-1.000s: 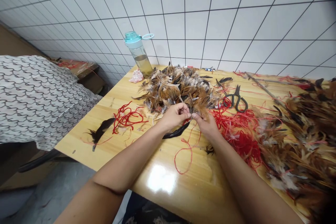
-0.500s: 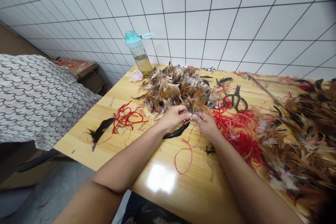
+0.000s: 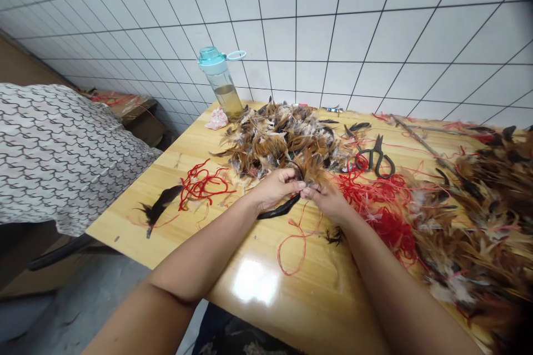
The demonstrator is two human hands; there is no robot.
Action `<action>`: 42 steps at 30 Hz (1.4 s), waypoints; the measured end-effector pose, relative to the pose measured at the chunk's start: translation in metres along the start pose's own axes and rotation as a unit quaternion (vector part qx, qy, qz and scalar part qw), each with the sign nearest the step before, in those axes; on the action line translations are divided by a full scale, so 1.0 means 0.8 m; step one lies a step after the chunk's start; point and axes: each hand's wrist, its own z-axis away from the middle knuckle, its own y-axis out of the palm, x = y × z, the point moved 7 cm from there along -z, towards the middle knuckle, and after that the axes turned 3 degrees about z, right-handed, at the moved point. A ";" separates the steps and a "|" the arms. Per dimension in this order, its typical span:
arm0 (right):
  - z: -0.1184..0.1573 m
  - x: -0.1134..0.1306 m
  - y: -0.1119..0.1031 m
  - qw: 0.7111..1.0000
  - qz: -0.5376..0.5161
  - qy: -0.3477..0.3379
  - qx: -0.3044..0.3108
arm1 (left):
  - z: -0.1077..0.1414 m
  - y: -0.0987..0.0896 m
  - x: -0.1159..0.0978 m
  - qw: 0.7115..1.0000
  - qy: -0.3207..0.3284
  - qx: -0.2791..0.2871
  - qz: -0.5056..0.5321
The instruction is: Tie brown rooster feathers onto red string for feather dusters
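Both hands meet at the near edge of a pile of brown and white feathers (image 3: 266,141). My left hand (image 3: 277,186) is closed, thumb and fingers pinching at the base of some feathers. Against it, my right hand (image 3: 327,198) is also closed, gripping a small bunch of brown feathers (image 3: 312,169); the fingers hide the exact grip. From under the hands a red string (image 3: 280,255) trails in a loop on the table. A long black feather (image 3: 278,211) lies just below my left hand.
Black-handled scissors (image 3: 378,161) and a tangle of red string (image 3: 387,222) lie to the right, beside more brown feathers (image 3: 478,244). A water bottle (image 3: 222,86) stands at the back left. More red string (image 3: 204,186) and a dark feather (image 3: 160,208) lie left.
My right hand has shifted slightly left and down against the left hand. Both hands stay pinched together at the feathers; the things on the table lie as before.
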 end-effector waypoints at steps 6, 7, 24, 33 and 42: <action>-0.002 0.004 0.000 1.000 0.017 -0.009 0.020 | -0.005 -0.011 0.011 0.999 0.003 -0.025 -0.042; -0.002 0.004 -0.001 1.000 0.014 -0.002 0.016 | -0.005 -0.013 0.012 0.999 0.004 -0.034 -0.034; -0.002 0.002 -0.004 0.999 -0.037 0.020 -0.021 | -0.002 -0.010 0.008 0.978 -0.031 -0.073 0.191; -0.002 0.006 -0.004 0.998 -0.059 0.023 -0.026 | -0.002 -0.012 0.007 0.982 -0.025 -0.088 0.168; -0.003 0.000 -0.008 0.998 -0.019 0.022 -0.053 | -0.001 -0.026 0.000 0.981 0.062 -0.184 -0.029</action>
